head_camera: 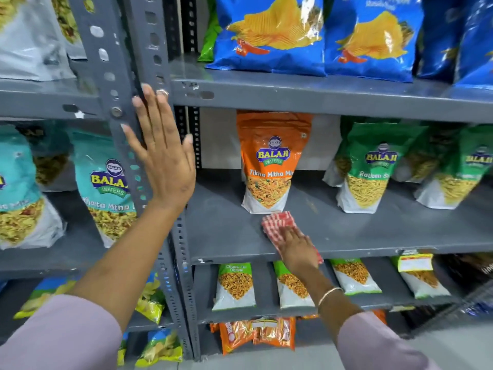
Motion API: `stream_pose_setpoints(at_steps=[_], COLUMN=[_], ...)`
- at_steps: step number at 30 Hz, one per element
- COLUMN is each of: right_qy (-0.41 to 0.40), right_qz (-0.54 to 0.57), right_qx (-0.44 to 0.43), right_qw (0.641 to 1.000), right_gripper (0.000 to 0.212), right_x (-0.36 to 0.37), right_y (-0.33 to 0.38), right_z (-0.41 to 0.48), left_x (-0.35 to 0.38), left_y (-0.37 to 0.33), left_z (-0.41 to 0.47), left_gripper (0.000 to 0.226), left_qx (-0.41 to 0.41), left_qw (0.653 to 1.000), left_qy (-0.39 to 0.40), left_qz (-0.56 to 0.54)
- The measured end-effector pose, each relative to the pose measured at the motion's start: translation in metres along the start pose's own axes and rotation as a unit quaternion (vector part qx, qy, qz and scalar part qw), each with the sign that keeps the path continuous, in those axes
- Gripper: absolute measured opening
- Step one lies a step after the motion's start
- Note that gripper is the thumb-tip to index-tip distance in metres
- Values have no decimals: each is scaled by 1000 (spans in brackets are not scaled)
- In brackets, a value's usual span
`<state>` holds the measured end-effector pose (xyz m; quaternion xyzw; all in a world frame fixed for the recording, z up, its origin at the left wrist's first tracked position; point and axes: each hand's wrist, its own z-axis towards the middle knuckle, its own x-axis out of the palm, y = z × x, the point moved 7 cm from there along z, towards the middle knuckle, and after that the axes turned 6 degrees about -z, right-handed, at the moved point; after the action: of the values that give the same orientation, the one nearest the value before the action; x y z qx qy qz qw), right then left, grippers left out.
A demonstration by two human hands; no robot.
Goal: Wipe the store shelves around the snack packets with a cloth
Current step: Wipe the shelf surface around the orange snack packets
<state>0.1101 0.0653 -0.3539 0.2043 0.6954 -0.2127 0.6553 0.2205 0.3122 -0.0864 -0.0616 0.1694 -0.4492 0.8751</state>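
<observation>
One cloth [277, 225] lies flat under right-hand fingers [290, 236], on the shelf [373, 236].

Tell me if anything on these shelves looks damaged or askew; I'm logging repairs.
Only small wear: paint is chipped on the upper shelf's front edge, near the upright. The orange packet stands upright; nothing spilled.

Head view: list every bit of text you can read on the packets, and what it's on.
"BALAJI WAFERS", "Tikha Mitha Mi", cut off: orange packet.
"BALAJI WAFERS", "Khatta Mitha", cut off: teal packet.
"BALAJI", "Ratlami S", cut off: green packet.
"BALAJI", blurred: far-right green packet.
Lower-shelf packet, yellow price tag, blue chip bags: too blurred.
</observation>
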Motion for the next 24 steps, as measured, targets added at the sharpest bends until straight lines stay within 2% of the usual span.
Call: stream_pose_setpoints(at_steps=[3, 7, 11, 14, 18, 22, 24], right_qy=[20, 20, -6, -9, 2, -20, -57], right_qz=[10, -1, -15, -5, 20, 5, 5], right_qx=[13, -85, -95, -83, -98, -144, -106], right_qw=[1000, 996, 995, 997, 995, 989, 993], right_gripper=[57, 60, 57, 58, 56, 50, 51], right_x=[-11, -6, -9, -10, -11, -15, -15], right_y=[7, 49, 6, -41, -44, -54, -71], right_z=[-6, -8, -10, -12, -7, 0, 3], left_x=[23, 70, 113, 144, 162, 163, 164], left_y=[-21, -46, -63, -74, -78, -75, -76], left_z=[-45, -119, -183, -226, -271, -276, -271], left_gripper=[66, 65, 63, 73, 69, 72, 71], left_qx=[18, 51, 40, -23, -141, -170, -171], left_qw=[997, 973, 932, 898, 859, 855, 854], left_qy=[69, 224, 359, 439, 489, 481, 484], left_qz=[-28, -17, 12, 32, 64, 91, 89])
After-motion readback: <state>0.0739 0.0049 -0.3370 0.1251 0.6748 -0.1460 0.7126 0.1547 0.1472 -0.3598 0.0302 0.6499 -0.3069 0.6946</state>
